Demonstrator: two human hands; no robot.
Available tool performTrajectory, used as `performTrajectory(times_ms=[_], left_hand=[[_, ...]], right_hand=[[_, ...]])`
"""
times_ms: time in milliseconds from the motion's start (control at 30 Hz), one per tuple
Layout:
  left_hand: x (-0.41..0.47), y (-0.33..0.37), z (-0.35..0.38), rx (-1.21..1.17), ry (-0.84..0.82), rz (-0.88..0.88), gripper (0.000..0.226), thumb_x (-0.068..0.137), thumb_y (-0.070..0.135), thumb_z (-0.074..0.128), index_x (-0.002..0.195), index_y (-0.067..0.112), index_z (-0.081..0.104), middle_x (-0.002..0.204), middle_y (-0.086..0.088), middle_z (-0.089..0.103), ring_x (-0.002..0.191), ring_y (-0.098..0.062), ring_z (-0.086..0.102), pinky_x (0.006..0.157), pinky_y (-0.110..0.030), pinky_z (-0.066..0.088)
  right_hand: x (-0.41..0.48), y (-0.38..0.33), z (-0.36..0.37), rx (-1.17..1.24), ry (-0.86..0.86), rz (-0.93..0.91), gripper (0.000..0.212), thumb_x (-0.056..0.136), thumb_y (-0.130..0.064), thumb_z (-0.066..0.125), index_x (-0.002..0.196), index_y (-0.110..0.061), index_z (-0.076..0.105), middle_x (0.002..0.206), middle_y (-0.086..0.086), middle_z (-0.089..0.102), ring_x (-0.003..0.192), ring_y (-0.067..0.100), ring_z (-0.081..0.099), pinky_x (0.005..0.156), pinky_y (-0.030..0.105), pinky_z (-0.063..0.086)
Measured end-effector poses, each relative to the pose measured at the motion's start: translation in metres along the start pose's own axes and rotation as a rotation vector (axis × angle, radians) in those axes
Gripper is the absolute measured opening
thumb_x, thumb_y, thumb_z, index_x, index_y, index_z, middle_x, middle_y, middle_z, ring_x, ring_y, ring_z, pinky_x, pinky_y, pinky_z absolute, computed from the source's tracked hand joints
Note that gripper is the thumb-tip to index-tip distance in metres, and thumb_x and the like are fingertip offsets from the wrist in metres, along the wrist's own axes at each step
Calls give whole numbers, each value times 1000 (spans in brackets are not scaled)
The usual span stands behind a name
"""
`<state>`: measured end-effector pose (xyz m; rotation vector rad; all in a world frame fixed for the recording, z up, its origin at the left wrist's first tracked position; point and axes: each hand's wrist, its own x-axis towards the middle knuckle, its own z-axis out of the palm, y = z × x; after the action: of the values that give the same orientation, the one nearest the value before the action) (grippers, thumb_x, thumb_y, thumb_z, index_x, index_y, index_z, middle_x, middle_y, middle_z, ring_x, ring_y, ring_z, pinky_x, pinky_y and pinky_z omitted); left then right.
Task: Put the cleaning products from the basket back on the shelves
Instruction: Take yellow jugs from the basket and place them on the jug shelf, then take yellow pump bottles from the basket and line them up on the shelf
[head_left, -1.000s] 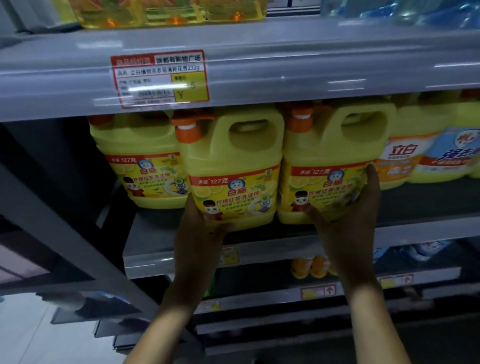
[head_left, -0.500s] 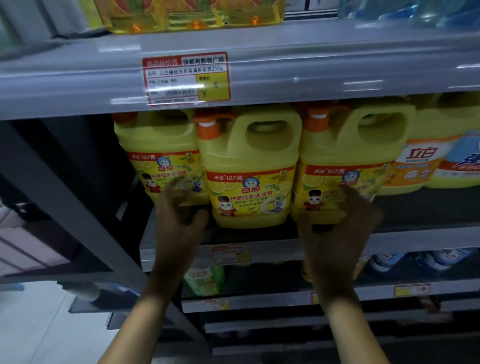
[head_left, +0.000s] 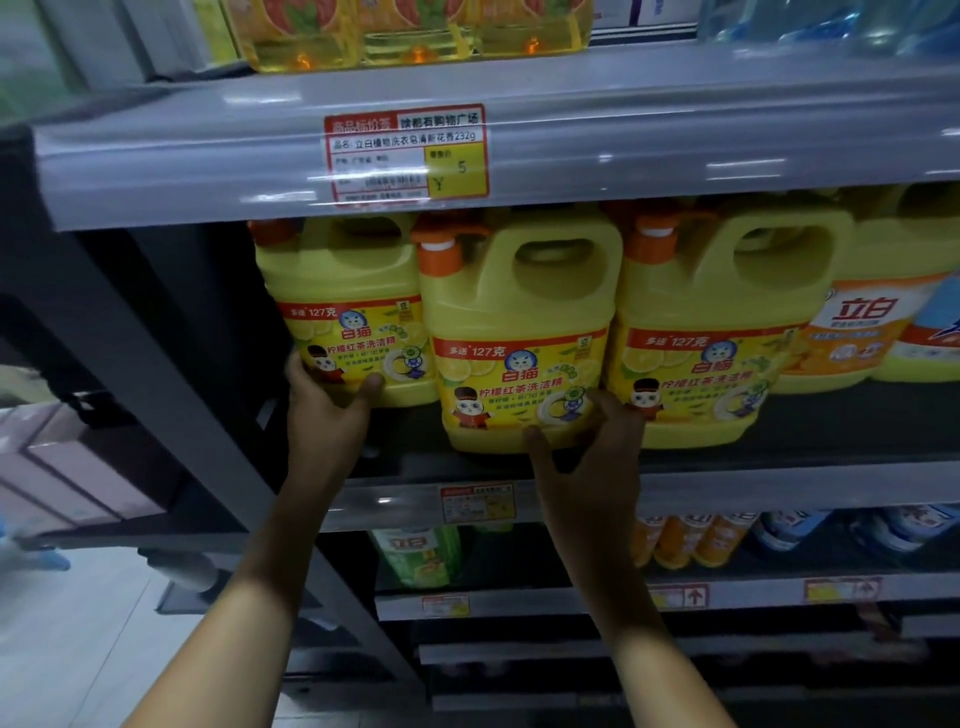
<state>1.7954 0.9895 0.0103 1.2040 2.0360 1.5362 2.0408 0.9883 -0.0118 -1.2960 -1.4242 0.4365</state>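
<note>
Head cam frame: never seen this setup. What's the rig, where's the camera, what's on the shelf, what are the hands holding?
There is no robot here: a person works with two bare hands, and one wide-angle camera on their head looks forward and down, so both forearms come in from the bottom edge. The view faces a grey store shelf. Three yellow jugs of dish soap with orange caps stand on it in a row. The left hand grips the lower corner of the left jug. The right hand grips the bottom of the middle jug, which sits furthest forward. The right jug is untouched. Further bottles stand to its right and on the shelves above and below.
</note>
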Motion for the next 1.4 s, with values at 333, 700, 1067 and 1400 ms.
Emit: performTrajectory(times_ms=[333, 700, 1067, 1400], left_hand=[[-10, 5, 0, 102, 49, 49, 82, 87, 27, 70, 152, 23, 20, 146, -10, 48, 131, -32, 50, 106, -51, 44], [-180, -11, 7, 302, -33, 351, 55, 90, 16, 60, 143, 8, 46, 146, -21, 44, 138, -38, 39, 111, -47, 39], [-294, -41, 0, 725, -596, 161, 41, 97, 31, 51, 136, 19, 49, 122, -9, 58, 111, -31, 57, 81, -40, 48], [-357, 48, 118, 766, -797, 439, 19, 99, 32, 46, 96, 15, 54, 92, -4, 61, 85, -32, 63, 61, -37, 46]], right_hand=[[-3, 0, -10, 83, 14, -44, 53, 88, -16, 75, 133, -11, 47, 126, 8, 50, 114, 23, 56, 93, 44, 53], [-82, 17, -80, -389, -157, -47, 28, 89, -8, 65, 116, -2, 62, 114, 20, 58, 109, 38, 54, 94, 42, 46], [-165, 32, -136, -545, -900, 276, 30, 96, -34, 59, 123, -21, 62, 116, 0, 65, 107, 21, 62, 87, 42, 55], [-156, 109, -311, -490, -573, 522, 14, 102, -30, 48, 98, -27, 62, 86, -8, 64, 73, 11, 61, 60, 32, 52]])
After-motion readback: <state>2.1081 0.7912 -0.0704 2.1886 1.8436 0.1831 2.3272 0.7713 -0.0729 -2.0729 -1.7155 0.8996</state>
